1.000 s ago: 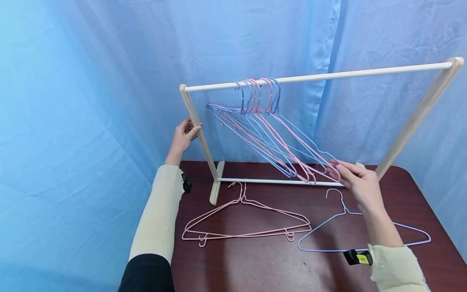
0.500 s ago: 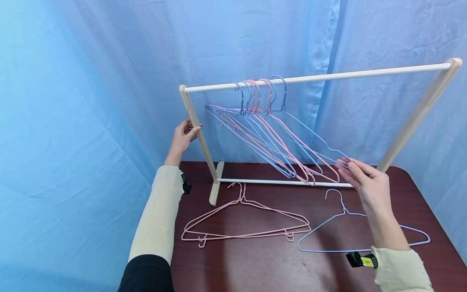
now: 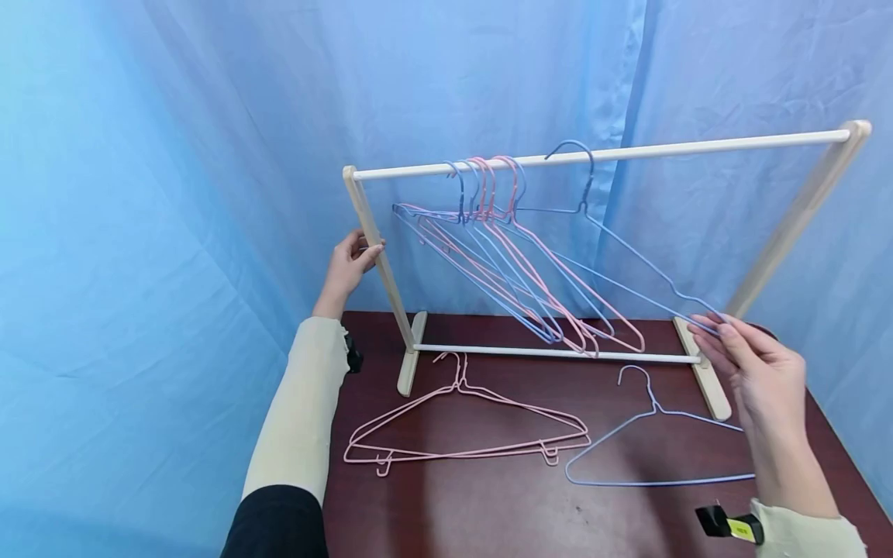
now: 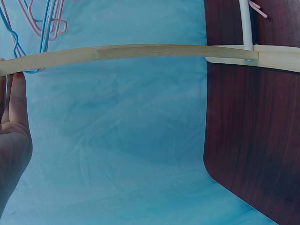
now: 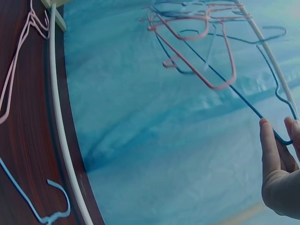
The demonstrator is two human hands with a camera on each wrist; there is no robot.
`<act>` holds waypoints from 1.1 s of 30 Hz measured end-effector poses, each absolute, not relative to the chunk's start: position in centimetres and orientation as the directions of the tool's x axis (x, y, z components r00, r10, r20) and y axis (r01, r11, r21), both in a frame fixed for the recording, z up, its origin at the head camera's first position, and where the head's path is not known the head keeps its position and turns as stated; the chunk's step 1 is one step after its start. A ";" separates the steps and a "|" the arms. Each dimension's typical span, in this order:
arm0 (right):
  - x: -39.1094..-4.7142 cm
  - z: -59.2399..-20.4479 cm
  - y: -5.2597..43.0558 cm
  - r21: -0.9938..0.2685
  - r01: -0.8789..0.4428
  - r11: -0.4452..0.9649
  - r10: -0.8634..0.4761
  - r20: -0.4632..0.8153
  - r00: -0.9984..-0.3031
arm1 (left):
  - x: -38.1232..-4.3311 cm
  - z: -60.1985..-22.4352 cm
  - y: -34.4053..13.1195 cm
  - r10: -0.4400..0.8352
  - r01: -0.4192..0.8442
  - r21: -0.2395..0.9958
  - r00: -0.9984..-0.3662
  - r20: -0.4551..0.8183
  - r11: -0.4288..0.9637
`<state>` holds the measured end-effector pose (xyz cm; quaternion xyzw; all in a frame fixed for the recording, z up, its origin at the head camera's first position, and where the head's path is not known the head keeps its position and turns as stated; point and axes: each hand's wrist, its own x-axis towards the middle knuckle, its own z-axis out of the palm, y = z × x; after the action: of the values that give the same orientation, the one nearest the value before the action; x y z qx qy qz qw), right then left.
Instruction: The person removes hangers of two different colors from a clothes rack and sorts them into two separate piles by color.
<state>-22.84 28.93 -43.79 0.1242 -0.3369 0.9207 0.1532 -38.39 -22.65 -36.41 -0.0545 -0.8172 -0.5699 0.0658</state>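
Observation:
In the head view my left hand (image 3: 346,267) grips the left wooden upright (image 3: 391,287) of a clothes rack. My right hand (image 3: 770,384) pinches the near corner of a blue wire hanger (image 3: 591,167) between thumb and fingers, also visible in the right wrist view. This hanger's hook stands at the white top rail (image 3: 698,147); I cannot tell whether it rests on it. Left of it, several pink and blue hangers (image 3: 492,186) hang from the rail, close together. The left wrist view shows fingers (image 4: 18,98) against the upright.
On the dark red table (image 3: 516,519) lie two pink hangers (image 3: 398,459), overlapping, and one blue hanger (image 3: 656,484) to their right. A white lower bar (image 3: 502,351) joins the rack's wooden feet (image 3: 711,391). Blue curtains (image 3: 174,194) surround the table.
My right hand has drawn the blue hanger rightward along the rail, away from the other hangers, which stay bunched. The rack's right end has shifted slightly. My left hand keeps its hold.

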 end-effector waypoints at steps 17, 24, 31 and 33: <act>-19.6 -46.0 34.2 -0.566 -0.468 -0.678 0.223 0.448 -0.866 | -38.2 -36.7 -22.9 0.022 0.174 0.930 -0.984 0.176 0.325; -19.0 -48.0 37.6 -0.602 -0.523 -0.603 0.116 0.583 -0.804 | -37.9 -36.8 -22.9 0.007 0.161 0.932 -0.986 0.168 0.326; -18.4 -50.6 41.6 -0.703 -0.469 -0.534 0.042 0.532 -0.846 | -38.1 -36.7 -22.8 0.015 0.173 0.929 -0.984 0.178 0.326; -18.6 -51.6 43.6 -0.709 -0.373 -0.599 -0.035 0.488 -0.872 | -38.2 -36.6 -22.8 0.017 0.173 0.931 -0.984 0.177 0.322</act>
<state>-18.64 43.59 -51.56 0.2331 -0.4368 0.8633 0.0978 -38.23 -22.80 -36.65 -0.0584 -0.8103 -0.5792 0.0674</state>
